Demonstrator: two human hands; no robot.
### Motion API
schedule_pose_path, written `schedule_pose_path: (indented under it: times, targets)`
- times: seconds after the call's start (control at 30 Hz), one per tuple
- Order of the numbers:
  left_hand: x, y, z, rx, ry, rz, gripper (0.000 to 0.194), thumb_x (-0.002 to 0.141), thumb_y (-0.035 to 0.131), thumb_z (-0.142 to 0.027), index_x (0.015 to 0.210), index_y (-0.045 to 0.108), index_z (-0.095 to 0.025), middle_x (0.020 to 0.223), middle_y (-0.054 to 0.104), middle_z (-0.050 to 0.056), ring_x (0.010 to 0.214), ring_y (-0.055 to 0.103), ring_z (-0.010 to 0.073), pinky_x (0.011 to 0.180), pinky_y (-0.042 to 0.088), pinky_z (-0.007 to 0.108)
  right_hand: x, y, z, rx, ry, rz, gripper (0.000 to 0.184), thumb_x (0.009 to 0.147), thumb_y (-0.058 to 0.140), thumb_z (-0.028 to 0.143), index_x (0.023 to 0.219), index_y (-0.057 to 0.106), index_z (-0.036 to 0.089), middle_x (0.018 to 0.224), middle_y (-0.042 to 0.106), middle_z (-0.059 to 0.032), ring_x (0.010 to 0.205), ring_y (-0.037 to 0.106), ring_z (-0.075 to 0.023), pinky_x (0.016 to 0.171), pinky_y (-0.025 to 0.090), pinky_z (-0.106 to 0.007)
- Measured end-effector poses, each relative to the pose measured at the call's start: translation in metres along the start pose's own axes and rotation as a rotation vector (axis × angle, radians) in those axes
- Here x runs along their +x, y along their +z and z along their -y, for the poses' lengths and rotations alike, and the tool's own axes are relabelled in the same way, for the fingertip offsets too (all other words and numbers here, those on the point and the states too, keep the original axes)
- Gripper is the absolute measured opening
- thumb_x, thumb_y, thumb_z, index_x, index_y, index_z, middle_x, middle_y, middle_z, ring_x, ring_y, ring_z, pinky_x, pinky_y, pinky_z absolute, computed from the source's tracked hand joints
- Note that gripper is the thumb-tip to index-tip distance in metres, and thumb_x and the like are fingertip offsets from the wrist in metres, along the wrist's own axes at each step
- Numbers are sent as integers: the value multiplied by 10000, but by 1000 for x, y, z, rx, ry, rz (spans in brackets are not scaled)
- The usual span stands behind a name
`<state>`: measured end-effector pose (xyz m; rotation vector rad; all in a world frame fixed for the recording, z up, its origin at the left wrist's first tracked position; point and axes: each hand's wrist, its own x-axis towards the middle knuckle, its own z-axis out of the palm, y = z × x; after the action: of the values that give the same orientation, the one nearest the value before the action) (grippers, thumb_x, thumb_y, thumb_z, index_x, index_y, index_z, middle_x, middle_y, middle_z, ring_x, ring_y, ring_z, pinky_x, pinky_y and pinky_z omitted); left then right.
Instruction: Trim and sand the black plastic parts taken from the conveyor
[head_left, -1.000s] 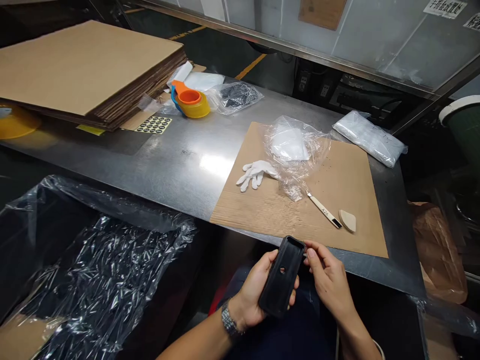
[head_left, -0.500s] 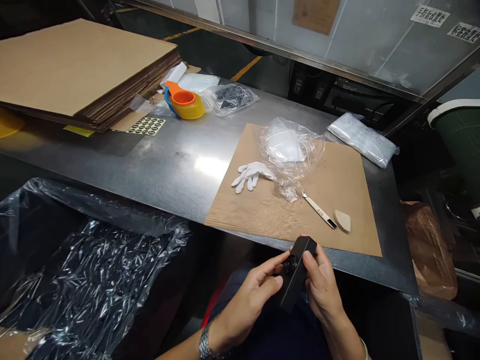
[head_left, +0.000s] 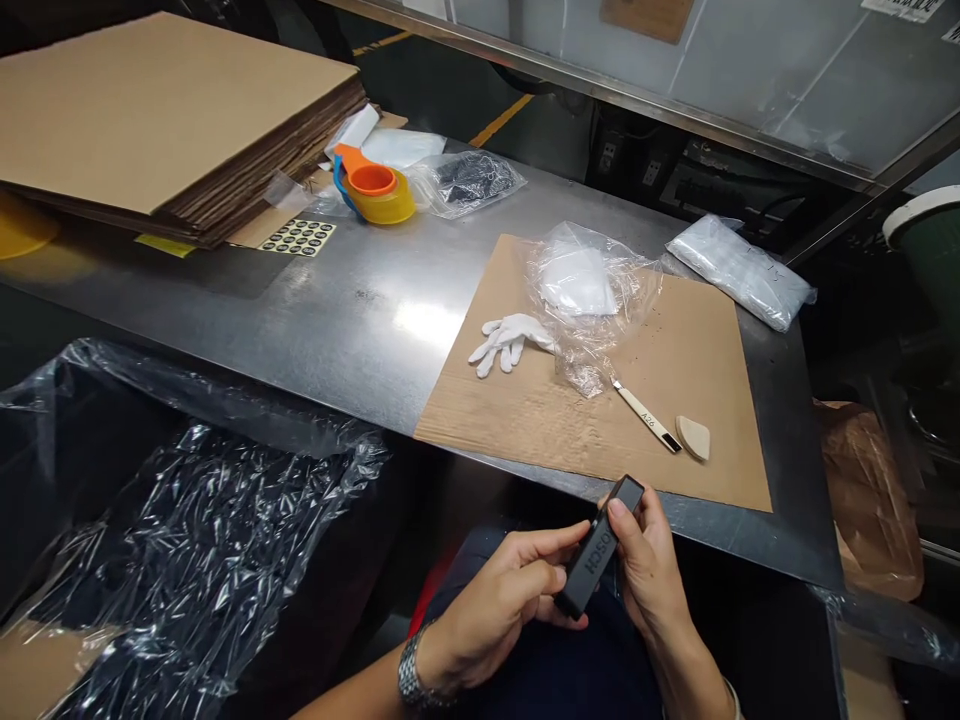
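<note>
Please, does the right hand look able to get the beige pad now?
Probably yes: the pad lies uncovered on the cardboard, near the right hand. But that hand holds the black part and would likely need freeing first.

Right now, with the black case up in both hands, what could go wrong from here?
The black case is held off the table by the left hand and right hand; a slip could drop it. Both are bare, with a white glove lying aside, so smudges are possible. The slim tool has its far end by the clear bag and might snag it.
</note>
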<state>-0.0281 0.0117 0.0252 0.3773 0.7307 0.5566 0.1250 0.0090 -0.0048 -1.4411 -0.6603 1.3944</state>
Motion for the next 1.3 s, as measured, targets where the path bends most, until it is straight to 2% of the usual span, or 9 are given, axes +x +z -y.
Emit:
schedule_pose_path:
  times: [0.17,0.4,0.6,0.8,1.3]
  targets:
    - [-1,-3,1,-7,13,16,493,689,528,-130,1172,585,-209,1020,618,94,857,527,183,755,461,372,1,-2,-3,-25,-6,-10,351,734,653,424,958,481,216,778,510,23,639,467,-98,527,421,-195]
    - [-1,-6,6,28,14,-4,499,698,547,-132,1188,572,-220,914,604,61,753,509,143,763,455,384,2,-3,-6,-87,-38,-37,371,711,662,430,962,502,207,786,546,9,642,494,-115,545,435,-220]
    - [-1,-7,11,45,37,-16,498,691,543,-124,1180,581,-214,833,590,44,769,515,159,753,459,377,2,-4,-8,-131,-71,-32,364,713,660,425,963,501,214,773,561,15,629,508,-115,554,441,-229]
    - [-3,-5,11,50,22,-8,462,718,531,-120,1167,592,-207,850,606,50,886,549,215,765,453,370,-1,-3,-5,-153,-77,-15,352,739,642,416,979,472,224,760,549,24,610,505,-106,542,442,-222]
    - [-3,0,12,68,47,-76,388,749,574,-224,1132,621,-184,866,627,74,879,550,224,760,461,378,0,-5,-9,-170,-120,-25,327,748,628,415,955,479,210,752,553,14,638,520,-118,567,458,-243]
